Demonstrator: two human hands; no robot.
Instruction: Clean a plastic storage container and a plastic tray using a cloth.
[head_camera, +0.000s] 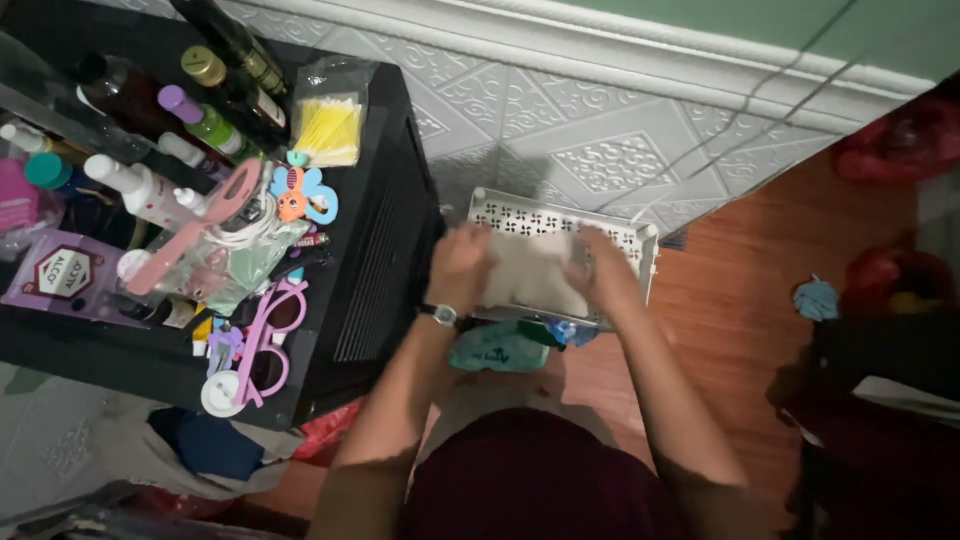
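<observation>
Maroon-clad lap sat nearest the lens, both forearms running up out of it toward a white perforated basket on the floor, just beside the black surface. Left hand, with a wristwatch below it, was at the basket's left part; right hand at its right part. Both were inside or over the basket, on a pale flat thing lying in it, maybe cloth or paper; too blurred to say which. Grip state: fingers of both hands looked curled down onto that pale thing, but motion blur hid whether either had closed on it, so I could not tell. Basket's long axis ran left-right across the view, slightly tilted down to the right, straight ahead of the body, so the two hands were about equally near, one at each end. Green plastic bag lay on the floor just in front of the basket, between it and the lap. Off to the left, the surface carried bottles, purple toy glasses and a bag of yellow sticks, well apart from both hands.
</observation>
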